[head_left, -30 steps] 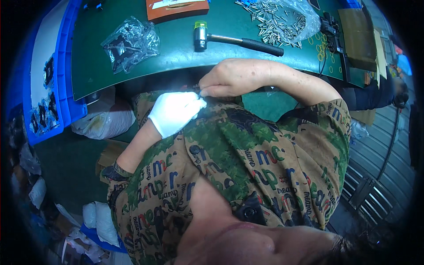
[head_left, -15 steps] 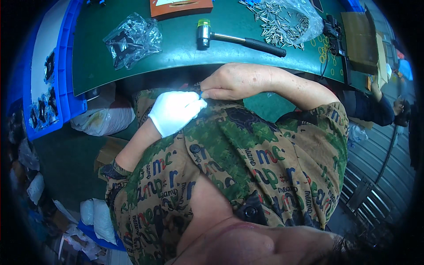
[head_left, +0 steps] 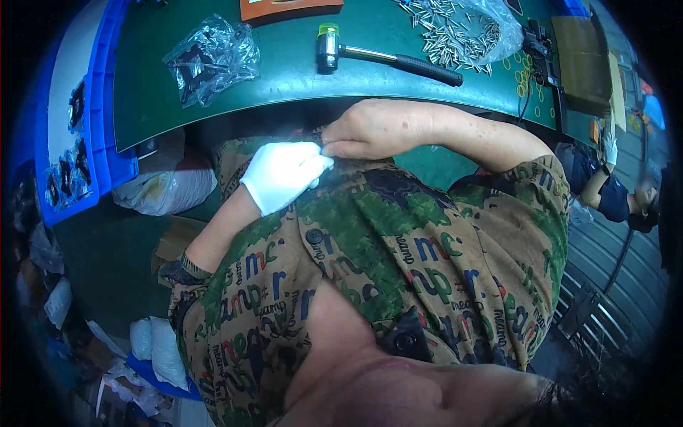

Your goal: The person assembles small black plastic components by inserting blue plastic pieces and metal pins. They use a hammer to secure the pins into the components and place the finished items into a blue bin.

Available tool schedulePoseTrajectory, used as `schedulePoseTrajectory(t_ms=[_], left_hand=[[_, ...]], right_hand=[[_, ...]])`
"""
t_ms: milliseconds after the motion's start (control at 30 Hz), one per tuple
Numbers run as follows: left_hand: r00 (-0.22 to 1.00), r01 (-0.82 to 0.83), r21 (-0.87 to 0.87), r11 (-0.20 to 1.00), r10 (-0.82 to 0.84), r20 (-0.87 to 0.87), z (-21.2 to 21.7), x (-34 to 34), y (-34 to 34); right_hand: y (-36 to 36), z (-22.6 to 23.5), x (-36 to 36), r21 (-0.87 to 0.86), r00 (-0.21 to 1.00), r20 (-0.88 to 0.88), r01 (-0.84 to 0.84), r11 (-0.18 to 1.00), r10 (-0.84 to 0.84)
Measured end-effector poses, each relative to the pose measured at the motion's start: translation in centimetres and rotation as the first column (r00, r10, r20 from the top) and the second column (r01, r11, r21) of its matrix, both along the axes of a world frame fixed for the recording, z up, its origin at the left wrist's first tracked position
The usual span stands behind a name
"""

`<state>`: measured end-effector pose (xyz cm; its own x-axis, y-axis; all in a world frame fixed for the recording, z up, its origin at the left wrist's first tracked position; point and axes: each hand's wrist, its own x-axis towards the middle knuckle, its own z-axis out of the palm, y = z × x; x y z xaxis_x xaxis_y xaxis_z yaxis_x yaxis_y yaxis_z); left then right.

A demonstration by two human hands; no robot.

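Observation:
My left hand (head_left: pixel 281 175), in a white glove, is closed with its fingertips pinched together in front of my patterned shirt. Against it, my bare right hand (head_left: pixel 370 130) is closed too, thumb and forefinger meeting the gloved fingertips just below the table's near edge. Whatever small thing sits between the fingers is hidden. Beyond the hands, a mallet (head_left: pixel 384 57) with a yellow-green face, a black face and a black grip lies on the green table (head_left: pixel 284 91). A clear plastic bag (head_left: pixel 213 60) with black parts inside lies to its left.
Many small metal pins (head_left: pixel 445 39) spill from a clear bag (head_left: pixel 506 39) at the far right. Yellow rings (head_left: pixel 523 82) lie beside a black device (head_left: pixel 538 53). An orange box (head_left: pixel 288 8) stands at the back, a blue crate (head_left: pixel 105 121) at left. A co-worker (head_left: pixel 617 198) is at far right.
Both hands stay pinched together, shifting very little; a blue speck between the fingertips no longer shows. The co-worker at the right has moved, with a raised gloved hand now visible.

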<state>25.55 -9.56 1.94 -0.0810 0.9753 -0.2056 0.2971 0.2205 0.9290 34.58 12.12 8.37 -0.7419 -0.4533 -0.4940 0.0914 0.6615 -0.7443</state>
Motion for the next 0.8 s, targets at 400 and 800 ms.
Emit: schedulePoseTrajectory(t_ms=[400, 800], left_hand=[[0.846, -0.058, -0.102, 0.993, 0.103, 0.524, 0.4, -3.5, -1.0], [0.599, -0.287, 0.233, 0.929, -0.016, 0.800, 0.6, -7.2, -1.4]], right_hand=[[-0.9, 0.8, -0.4, -0.324, 0.933, 0.302, 0.292, 0.900, -0.194], [15.8, -0.3, -2.0, 0.363, 0.573, -0.775, 0.748, 0.555, -0.266]])
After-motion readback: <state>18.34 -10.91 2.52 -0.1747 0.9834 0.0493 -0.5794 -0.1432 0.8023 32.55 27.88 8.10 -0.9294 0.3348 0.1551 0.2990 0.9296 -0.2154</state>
